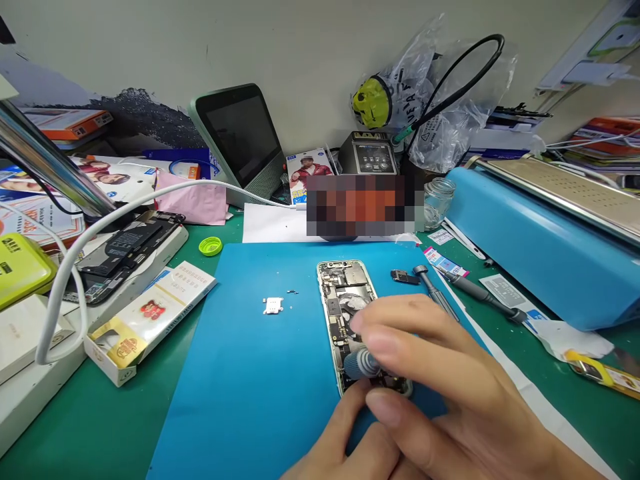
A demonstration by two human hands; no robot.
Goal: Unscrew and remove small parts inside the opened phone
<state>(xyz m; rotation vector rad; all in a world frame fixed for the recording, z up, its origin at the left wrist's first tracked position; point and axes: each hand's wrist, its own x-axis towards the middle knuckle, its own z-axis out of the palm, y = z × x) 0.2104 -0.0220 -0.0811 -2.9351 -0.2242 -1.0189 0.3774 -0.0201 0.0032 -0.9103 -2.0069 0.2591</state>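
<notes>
An opened phone [331, 307] with bare circuit boards lies upright on the blue mat [240, 387]. Over its lower part, my right hand [465, 380] has thumb and fingers closed around a screwdriver [361, 363] with a ribbed grey-blue handle; its tip is hidden. From below, my left hand [350, 447] reaches to the phone's bottom end, index fingertip against it beside the screwdriver and other fingers curled. Left of the phone lie a small silver metal plate [273, 306] and tiny dark parts [293, 291].
Two more screwdrivers [435, 290] [487, 297] and a small dark component [405, 276] lie right of the phone. At left are a cigarette box [155, 317], a green cap [211, 246] and a white cable [70, 267]. A blue machine [540, 247] stands right, near a yellow cutter [595, 370].
</notes>
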